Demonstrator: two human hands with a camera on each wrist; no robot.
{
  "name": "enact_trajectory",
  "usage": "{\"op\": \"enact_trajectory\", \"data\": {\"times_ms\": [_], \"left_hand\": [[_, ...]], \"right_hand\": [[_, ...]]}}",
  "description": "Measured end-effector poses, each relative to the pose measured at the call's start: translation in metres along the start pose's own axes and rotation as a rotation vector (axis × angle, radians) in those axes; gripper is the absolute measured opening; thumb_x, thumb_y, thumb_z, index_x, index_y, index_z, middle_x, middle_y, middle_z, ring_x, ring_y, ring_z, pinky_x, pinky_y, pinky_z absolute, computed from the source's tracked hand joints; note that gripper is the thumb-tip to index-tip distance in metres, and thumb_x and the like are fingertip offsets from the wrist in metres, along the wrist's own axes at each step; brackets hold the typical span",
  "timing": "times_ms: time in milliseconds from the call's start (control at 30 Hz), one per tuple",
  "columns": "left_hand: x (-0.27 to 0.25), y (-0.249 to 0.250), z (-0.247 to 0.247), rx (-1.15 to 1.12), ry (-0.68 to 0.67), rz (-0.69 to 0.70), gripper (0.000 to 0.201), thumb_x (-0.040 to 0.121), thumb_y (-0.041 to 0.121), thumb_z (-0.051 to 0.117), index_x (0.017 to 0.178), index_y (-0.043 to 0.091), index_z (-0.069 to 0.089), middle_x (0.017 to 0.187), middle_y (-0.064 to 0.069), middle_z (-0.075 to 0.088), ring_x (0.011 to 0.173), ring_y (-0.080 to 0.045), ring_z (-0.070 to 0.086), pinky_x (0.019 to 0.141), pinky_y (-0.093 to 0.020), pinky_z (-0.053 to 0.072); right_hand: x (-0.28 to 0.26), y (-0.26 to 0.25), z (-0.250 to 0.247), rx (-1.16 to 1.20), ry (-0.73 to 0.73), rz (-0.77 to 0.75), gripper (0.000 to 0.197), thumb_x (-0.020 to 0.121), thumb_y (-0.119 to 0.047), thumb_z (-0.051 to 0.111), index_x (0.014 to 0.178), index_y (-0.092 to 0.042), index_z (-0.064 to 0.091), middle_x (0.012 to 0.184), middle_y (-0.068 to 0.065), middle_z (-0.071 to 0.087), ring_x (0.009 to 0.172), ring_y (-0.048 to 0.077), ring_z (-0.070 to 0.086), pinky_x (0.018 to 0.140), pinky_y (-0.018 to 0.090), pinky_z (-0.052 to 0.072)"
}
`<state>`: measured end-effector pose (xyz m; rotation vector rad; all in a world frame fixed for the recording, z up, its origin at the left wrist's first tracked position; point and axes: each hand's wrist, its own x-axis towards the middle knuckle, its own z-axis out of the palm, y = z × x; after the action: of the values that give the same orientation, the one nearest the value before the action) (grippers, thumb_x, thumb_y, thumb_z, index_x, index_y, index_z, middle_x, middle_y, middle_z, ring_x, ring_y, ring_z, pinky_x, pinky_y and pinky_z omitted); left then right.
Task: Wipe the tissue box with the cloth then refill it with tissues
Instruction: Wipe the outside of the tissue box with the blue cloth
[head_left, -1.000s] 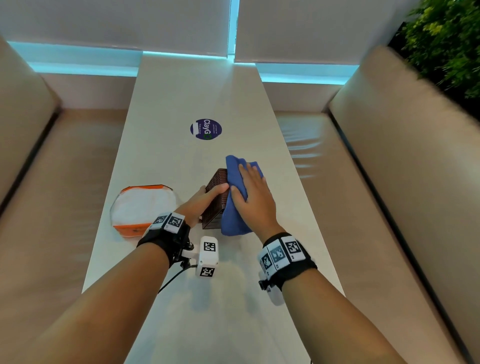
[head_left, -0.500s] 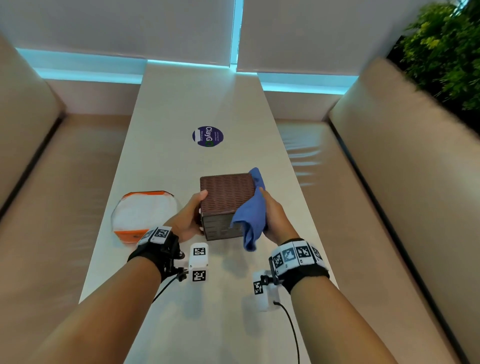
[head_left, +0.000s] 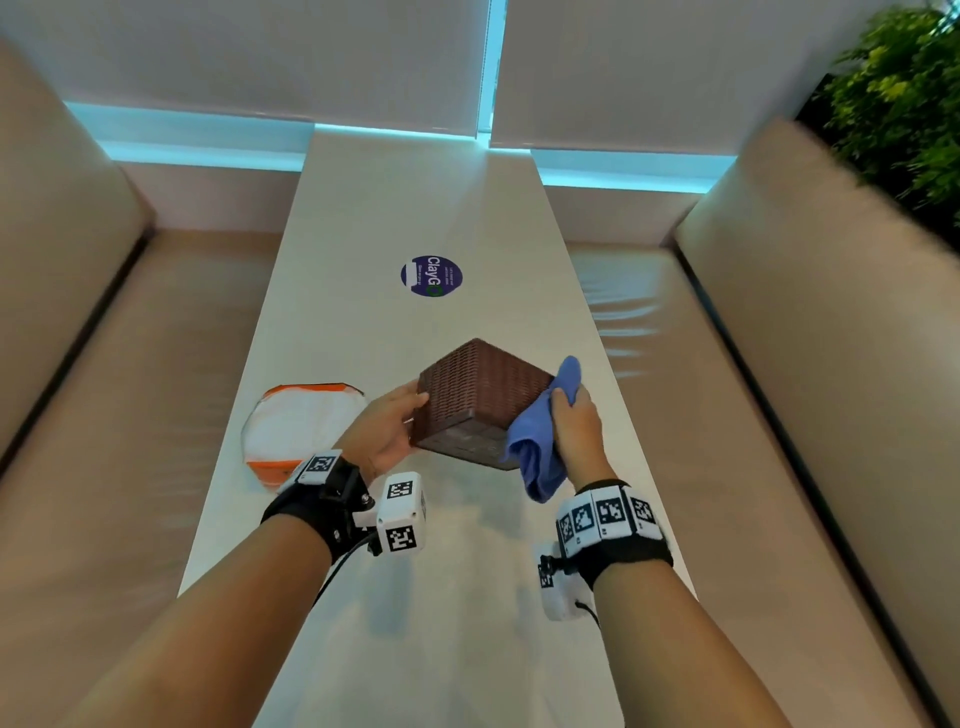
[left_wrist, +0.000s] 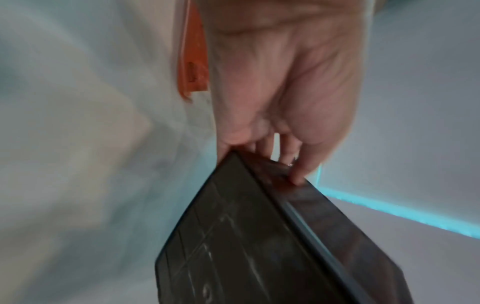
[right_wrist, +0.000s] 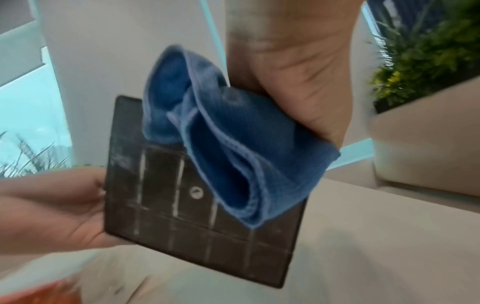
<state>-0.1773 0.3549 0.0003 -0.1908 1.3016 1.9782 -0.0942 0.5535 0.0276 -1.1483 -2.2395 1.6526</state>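
Observation:
A brown woven tissue box (head_left: 480, 400) is held tilted above the white table (head_left: 415, 208), its dark ribbed base (right_wrist: 197, 218) turned toward me. My left hand (head_left: 387, 428) grips the box's left side, thumb on the upper face and fingers behind (left_wrist: 285, 123). My right hand (head_left: 574, 431) holds a bunched blue cloth (head_left: 540, 441) against the box's right side; the cloth (right_wrist: 228, 144) hangs over part of the base. A white pack of tissues with orange edges (head_left: 296, 428) lies on the table to the left.
A round dark-blue sticker (head_left: 431, 275) sits on the table farther back. Beige bench seats (head_left: 130, 389) run along both sides of the narrow table. Green foliage (head_left: 904, 88) stands at the back right. White blinds (head_left: 260, 52) close the far end.
The box went from lying on its side under the flat right hand to being lifted off the table and turned. The right hand now bunches the cloth at the box's right side.

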Motion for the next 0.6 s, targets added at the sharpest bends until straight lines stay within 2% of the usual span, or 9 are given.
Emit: {"op": "enact_trajectory", "data": {"times_ms": [33,100,167,267,333,367,467,533,600], "left_hand": [[0.001,0.000,0.002,0.049,0.030,0.003,0.032,0.100,0.008,0.038,0.127,0.011,0.054,0.102,-0.004,0.067,0.090,-0.017,0.061,0.070,-0.029,0.056],[0.000,-0.002,0.010,0.166,0.073,0.011,0.032,0.100,0.021,0.043,0.128,0.010,0.055,0.104,-0.003,0.066,0.089,-0.014,0.062,0.072,-0.028,0.052],[-0.002,-0.002,0.019,0.273,0.007,-0.018,0.036,0.095,0.039,0.051,0.114,0.012,0.065,0.103,-0.003,0.071,0.092,-0.016,0.066,0.082,-0.030,0.052],[0.001,-0.005,0.020,0.326,-0.084,-0.052,0.046,0.086,0.040,0.063,0.118,0.006,0.064,0.116,-0.014,0.069,0.104,-0.026,0.067,0.095,-0.036,0.051],[0.004,-0.007,0.017,0.319,-0.071,-0.063,0.048,0.084,0.038,0.066,0.120,0.006,0.063,0.117,-0.016,0.068,0.104,-0.028,0.067,0.089,-0.034,0.054],[0.004,-0.007,0.016,0.321,-0.053,-0.066,0.046,0.085,0.036,0.065,0.120,0.006,0.063,0.116,-0.016,0.069,0.103,-0.028,0.067,0.086,-0.033,0.055],[0.008,-0.009,0.018,0.312,-0.029,-0.053,0.049,0.081,0.039,0.067,0.118,0.006,0.065,0.114,-0.016,0.070,0.104,-0.030,0.066,0.088,-0.035,0.053],[0.009,-0.010,0.020,0.323,-0.024,-0.035,0.059,0.070,0.044,0.071,0.115,0.006,0.067,0.110,-0.017,0.070,0.099,-0.028,0.068,0.085,-0.034,0.053],[0.008,-0.012,0.020,0.324,-0.005,-0.013,0.053,0.074,0.043,0.070,0.112,0.006,0.068,0.101,-0.016,0.071,0.086,-0.023,0.069,0.072,-0.029,0.054]], "right_hand": [[-0.005,-0.002,0.000,-0.045,0.027,-0.029,0.046,0.101,-0.024,0.036,0.143,-0.005,0.032,0.131,0.018,0.052,0.117,0.034,0.053,0.088,0.033,0.041],[-0.013,0.000,0.004,-0.088,0.040,-0.073,0.054,0.102,-0.026,0.034,0.150,-0.009,0.017,0.140,0.017,0.047,0.124,0.034,0.049,0.095,0.033,0.041],[-0.016,0.003,0.011,-0.155,0.035,-0.072,0.055,0.102,-0.028,0.032,0.150,-0.011,0.012,0.143,0.019,0.043,0.126,0.035,0.047,0.099,0.038,0.041],[-0.015,0.007,0.016,-0.209,0.041,-0.052,0.055,0.102,-0.028,0.030,0.151,-0.013,0.011,0.145,0.019,0.039,0.128,0.036,0.045,0.101,0.041,0.040],[-0.017,0.006,0.020,-0.311,0.035,-0.065,0.055,0.101,-0.030,0.030,0.151,-0.015,0.010,0.147,0.020,0.035,0.132,0.036,0.039,0.106,0.043,0.036],[-0.018,0.004,0.022,-0.422,0.038,-0.079,0.056,0.101,-0.031,0.029,0.151,-0.016,0.009,0.151,0.020,0.029,0.138,0.036,0.031,0.111,0.045,0.029],[-0.024,-0.007,0.036,-0.704,0.019,-0.210,0.059,0.101,-0.034,0.028,0.151,-0.016,0.004,0.159,0.017,-0.002,0.148,0.032,-0.006,0.119,0.049,-0.001],[-0.030,-0.011,0.048,-0.713,-0.077,-0.364,0.060,0.101,-0.033,0.027,0.151,-0.015,0.000,0.160,0.012,-0.007,0.148,0.027,-0.009,0.119,0.047,-0.003],[-0.032,-0.009,0.054,-0.678,-0.130,-0.455,0.059,0.101,-0.033,0.028,0.151,-0.017,0.001,0.161,0.007,-0.002,0.149,0.023,-0.005,0.120,0.044,-0.003]]}}
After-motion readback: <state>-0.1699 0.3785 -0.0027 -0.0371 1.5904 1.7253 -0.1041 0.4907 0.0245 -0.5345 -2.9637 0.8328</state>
